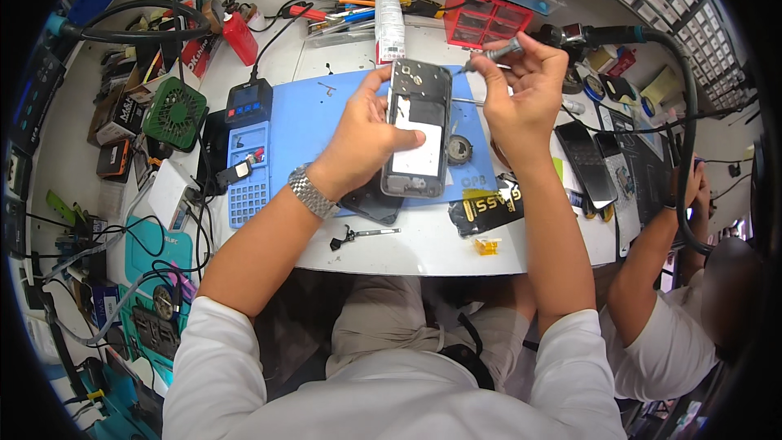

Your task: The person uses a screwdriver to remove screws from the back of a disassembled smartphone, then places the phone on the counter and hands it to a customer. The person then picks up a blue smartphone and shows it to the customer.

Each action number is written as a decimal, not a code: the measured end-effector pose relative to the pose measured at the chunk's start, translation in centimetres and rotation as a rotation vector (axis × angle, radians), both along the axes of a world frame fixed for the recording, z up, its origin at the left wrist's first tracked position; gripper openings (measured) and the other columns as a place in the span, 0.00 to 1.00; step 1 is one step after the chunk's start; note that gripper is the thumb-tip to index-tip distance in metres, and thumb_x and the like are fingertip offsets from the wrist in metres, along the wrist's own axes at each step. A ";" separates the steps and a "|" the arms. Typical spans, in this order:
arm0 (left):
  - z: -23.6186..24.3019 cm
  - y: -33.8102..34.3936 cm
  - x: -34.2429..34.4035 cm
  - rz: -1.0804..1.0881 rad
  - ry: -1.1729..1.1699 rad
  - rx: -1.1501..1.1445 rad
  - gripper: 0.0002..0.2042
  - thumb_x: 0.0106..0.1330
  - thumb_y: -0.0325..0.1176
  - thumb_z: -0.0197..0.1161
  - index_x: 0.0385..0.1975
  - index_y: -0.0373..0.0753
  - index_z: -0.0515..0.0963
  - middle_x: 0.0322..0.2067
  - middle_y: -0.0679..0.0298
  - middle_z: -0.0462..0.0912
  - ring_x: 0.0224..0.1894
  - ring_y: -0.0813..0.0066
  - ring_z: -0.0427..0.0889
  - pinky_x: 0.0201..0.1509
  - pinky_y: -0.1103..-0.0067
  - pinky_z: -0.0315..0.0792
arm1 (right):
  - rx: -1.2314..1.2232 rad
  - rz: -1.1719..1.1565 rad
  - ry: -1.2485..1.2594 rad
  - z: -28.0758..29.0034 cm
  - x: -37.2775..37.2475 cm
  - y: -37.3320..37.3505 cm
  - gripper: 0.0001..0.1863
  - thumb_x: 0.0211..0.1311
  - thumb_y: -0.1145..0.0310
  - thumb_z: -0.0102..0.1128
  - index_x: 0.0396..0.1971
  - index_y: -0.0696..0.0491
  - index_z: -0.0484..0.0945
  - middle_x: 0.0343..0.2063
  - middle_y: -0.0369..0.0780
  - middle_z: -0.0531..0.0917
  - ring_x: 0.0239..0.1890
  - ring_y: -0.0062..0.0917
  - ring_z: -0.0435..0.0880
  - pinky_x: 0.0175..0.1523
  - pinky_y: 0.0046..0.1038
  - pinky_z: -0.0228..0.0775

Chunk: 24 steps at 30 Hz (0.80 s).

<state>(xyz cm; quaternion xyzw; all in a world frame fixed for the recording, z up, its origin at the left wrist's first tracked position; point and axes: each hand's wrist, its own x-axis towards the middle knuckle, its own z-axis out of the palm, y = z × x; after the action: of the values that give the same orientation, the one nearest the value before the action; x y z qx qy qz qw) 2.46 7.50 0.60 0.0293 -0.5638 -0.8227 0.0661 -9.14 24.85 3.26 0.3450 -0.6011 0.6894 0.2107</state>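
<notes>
While the opened phone (pixel 418 126) is held up over the blue mat (pixel 318 126) at the middle of the table (pixel 423 253), the left hand (pixel 362 138) is wrapped around its left edge. The right hand (pixel 521 85) pinches a screwdriver (pixel 493 53), tip at the phone's far right corner. This looks like screw work; next comes steady, straight pressure on the screw.
</notes>
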 end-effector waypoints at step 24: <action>0.8 -6.6 -1.8 0.894 0.197 0.134 0.31 0.56 0.07 0.67 0.60 0.28 0.67 0.45 0.51 0.85 0.42 0.60 0.90 0.49 0.66 0.88 | 0.236 -0.179 -0.200 -0.7 -3.9 2.5 0.18 0.66 0.75 0.76 0.53 0.59 0.83 0.44 0.42 0.87 0.42 0.22 0.87 0.47 0.25 0.80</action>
<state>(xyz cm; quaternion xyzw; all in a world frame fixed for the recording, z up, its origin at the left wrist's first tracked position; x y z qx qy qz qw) 0.66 0.94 1.36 0.1954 -0.4326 -0.7470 0.4655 -13.08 27.32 2.52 0.2418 -0.7240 0.6236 0.1685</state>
